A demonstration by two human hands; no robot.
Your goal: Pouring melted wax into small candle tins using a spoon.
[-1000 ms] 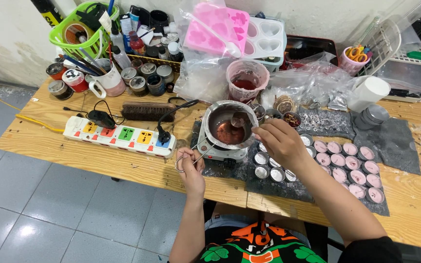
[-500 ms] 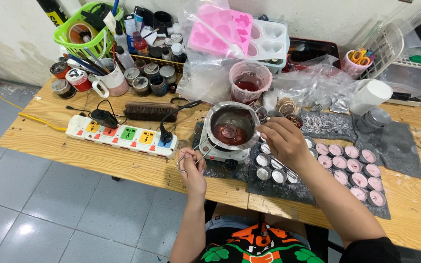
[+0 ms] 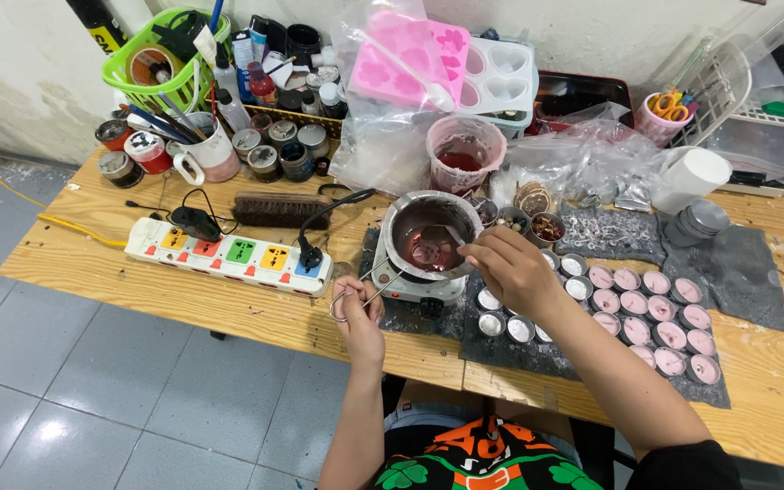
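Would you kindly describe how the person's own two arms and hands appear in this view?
Both arms are bare down to the hands, without gloves. The left hand and right hand show no rings, watch or bracelet. A black short sleeve covers the right upper arm.

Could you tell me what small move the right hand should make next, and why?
Probably lift the spoon from the pot toward an empty cup. The right hand holds the spoon in the red liquid, the left hand steadies the pot handle, and the nearest cups look unfilled.

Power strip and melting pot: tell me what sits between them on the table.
In the head view, between the power strip and the melting pot lie a black plug with its cable, and the left hand on the pot's wire handle.
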